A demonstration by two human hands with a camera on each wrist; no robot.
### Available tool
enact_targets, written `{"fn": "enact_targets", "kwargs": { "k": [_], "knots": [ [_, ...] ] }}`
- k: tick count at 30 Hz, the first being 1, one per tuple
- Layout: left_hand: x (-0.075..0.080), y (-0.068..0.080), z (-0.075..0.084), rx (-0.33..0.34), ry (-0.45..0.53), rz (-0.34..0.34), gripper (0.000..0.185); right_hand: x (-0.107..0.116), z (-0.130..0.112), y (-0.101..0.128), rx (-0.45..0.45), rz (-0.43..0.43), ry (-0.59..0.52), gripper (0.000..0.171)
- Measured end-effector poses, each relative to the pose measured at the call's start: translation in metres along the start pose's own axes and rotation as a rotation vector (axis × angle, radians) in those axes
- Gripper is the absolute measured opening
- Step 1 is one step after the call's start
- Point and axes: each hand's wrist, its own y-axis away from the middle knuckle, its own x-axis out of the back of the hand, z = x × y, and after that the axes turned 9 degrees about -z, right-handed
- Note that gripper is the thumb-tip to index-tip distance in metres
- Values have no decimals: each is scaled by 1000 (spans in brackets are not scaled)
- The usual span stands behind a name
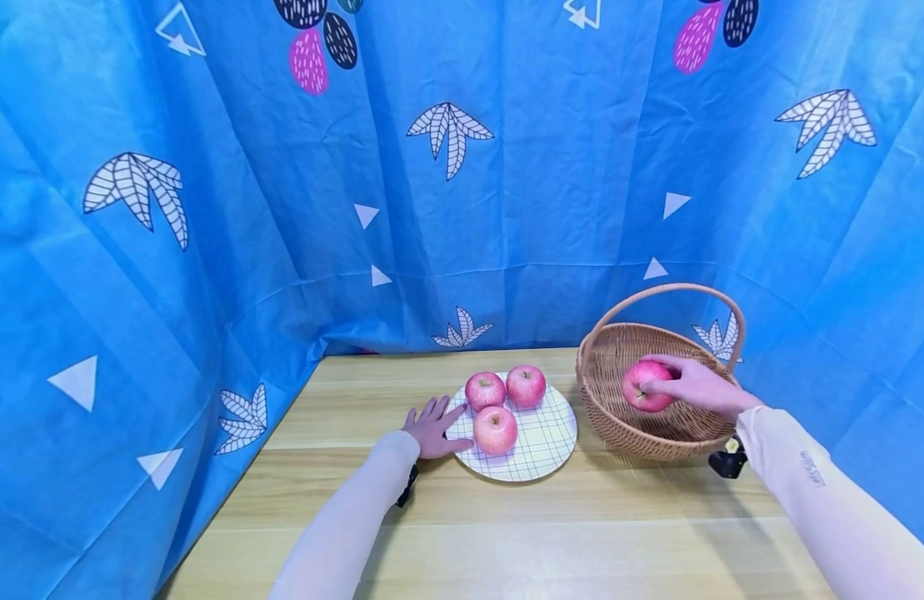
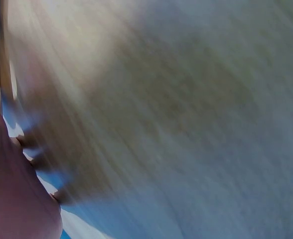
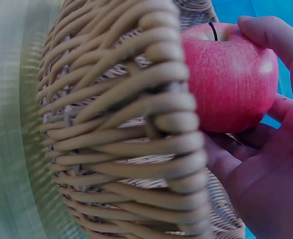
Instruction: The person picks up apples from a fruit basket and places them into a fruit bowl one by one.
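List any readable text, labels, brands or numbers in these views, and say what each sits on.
Small grey print on the right sleeve: too small to read.
Blue backdrop cloth: only leaf, triangle and oval patterns, no words.
Plate, basket, apples: no markings.
Left wrist view: blurred, nothing legible.

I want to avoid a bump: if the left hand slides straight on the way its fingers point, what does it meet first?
Probably the plate: the left hand lies flat at its near-left rim, fingers toward it. Behind the rim come the apples; depth is unclear.
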Motion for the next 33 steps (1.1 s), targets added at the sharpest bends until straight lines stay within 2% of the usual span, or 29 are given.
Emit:
{"fn": "enact_targets", "kwargs": {
  "k": [10, 22, 33],
  "knots": [
    [1, -1, -1, 2, 11, -10, 96, 4, -21, 7, 27, 4, 12, 67],
    [14, 12, 11, 8, 5, -36, 93, 1, -35, 14, 50, 17, 37, 64],
    [6, 3, 3, 5, 14, -27, 95, -9, -55, 19, 118, -15, -9, 56]
  ]
}}
